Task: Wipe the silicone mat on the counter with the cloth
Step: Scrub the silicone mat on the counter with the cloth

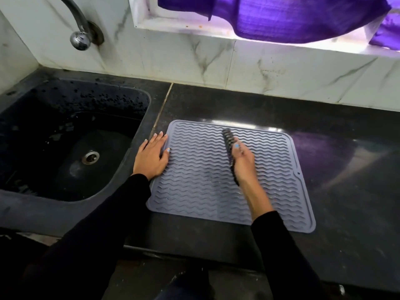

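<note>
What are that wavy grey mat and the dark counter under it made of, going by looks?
The mat looks like soft matte silicone or rubber: grey, moulded wavy ridges, rounded corners, a thin raised rim lying flat. The counter looks like polished dark stone, perhaps granite: it is glossy, mirrors the window light, and shows a seam beside the sink. Neither can be confirmed by sight alone.

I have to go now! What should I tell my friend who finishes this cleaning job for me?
Left hand: flat and open, pressing the left edge of the grey silicone mat to the dark counter.
Right hand: closed on a dark brush, bristles on the mat's upper middle.
The mat lies flat, right of the sink.
Done: brushing under way; how much is clean is unclear.
Left: wipe with the cloth. No cloth in hand; a purple cloth hangs at the window.
</note>
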`<state>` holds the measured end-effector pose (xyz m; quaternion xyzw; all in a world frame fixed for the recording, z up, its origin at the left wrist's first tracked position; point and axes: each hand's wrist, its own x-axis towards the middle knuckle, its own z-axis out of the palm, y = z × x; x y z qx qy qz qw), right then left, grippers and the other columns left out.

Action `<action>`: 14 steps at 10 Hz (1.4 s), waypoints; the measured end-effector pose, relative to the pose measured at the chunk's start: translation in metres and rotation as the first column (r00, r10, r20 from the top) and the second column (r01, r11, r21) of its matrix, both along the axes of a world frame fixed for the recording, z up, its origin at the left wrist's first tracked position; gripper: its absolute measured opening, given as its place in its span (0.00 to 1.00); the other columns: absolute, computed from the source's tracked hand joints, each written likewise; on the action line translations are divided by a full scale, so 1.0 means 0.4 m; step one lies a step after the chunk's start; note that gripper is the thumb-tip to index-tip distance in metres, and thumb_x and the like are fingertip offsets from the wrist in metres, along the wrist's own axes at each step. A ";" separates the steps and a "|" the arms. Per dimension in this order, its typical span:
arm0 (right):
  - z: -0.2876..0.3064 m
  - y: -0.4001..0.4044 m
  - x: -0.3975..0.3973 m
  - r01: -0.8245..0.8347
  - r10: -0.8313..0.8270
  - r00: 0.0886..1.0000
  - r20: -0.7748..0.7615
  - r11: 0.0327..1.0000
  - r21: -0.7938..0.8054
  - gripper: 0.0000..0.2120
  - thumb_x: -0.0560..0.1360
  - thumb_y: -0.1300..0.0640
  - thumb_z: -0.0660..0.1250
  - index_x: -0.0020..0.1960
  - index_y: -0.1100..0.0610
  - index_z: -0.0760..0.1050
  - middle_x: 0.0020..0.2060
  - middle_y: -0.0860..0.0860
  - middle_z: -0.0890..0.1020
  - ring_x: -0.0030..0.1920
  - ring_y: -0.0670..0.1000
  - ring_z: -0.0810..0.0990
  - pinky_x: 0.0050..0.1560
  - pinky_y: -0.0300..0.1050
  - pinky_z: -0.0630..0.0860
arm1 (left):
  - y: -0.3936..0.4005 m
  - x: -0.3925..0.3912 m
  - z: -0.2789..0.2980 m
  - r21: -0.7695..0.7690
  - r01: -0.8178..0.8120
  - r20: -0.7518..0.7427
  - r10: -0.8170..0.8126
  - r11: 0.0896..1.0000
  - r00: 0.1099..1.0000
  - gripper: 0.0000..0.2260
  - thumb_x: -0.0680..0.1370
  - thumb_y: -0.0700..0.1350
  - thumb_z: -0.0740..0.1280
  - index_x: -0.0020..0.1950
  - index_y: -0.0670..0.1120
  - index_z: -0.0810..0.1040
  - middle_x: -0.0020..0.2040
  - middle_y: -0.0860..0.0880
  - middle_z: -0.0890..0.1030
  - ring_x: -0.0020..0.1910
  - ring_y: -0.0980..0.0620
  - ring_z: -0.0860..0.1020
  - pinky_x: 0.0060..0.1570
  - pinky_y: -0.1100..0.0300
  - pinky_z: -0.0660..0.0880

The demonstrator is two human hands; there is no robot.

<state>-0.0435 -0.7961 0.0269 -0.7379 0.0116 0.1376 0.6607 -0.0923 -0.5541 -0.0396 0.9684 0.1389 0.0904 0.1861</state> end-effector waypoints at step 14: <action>-0.124 0.041 -0.153 -0.006 0.631 0.702 0.330 0.469 -0.883 0.28 0.81 0.46 0.48 0.76 0.57 0.46 0.76 0.52 0.50 0.76 0.49 0.47 0.75 0.45 0.45 | -0.001 0.010 -0.002 -0.001 -0.014 0.039 0.014 1.000 0.999 0.22 0.80 0.46 0.56 0.74 0.47 0.61 0.75 0.48 0.61 0.75 0.52 0.57 0.74 0.53 0.49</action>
